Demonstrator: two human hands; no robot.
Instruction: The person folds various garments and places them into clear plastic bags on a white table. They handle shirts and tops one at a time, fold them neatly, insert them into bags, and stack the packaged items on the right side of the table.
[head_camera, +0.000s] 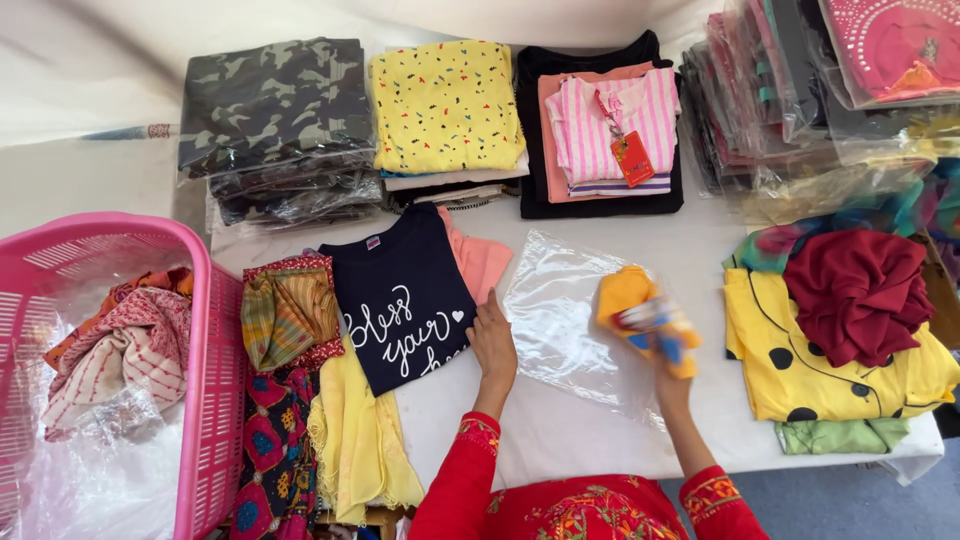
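The left hand (493, 340) is laid flat, fingers together, on the white table (560, 430), touching the left edge of a clear plastic bag (560, 310) and just beside a folded navy T-shirt (405, 300) with white lettering. Nothing is gripped by it. The right hand (672, 368) is mostly hidden behind a folded orange-yellow garment (645, 318) with a blue and red print, which is held up over the right part of the bag; the garment is blurred. The bag is spread flat on the table between the two hands.

A peach cloth (480, 258) is tucked under the navy shirt. Left of it patterned fabrics (285, 315) and a pale yellow scarf (355, 440) are draped off the table edge. A pink plastic basket (205, 340) with cloths and plastic is placed far left. At the back, bagged camouflage shirts (275, 105), a yellow speckled stack (445, 105) and a pink striped shirt (610, 130) on black are lined up. Bagged garments (800, 90) are stacked at upper right. On the right, a maroon cloth (860, 290) is piled on a yellow dotted shirt (790, 370).
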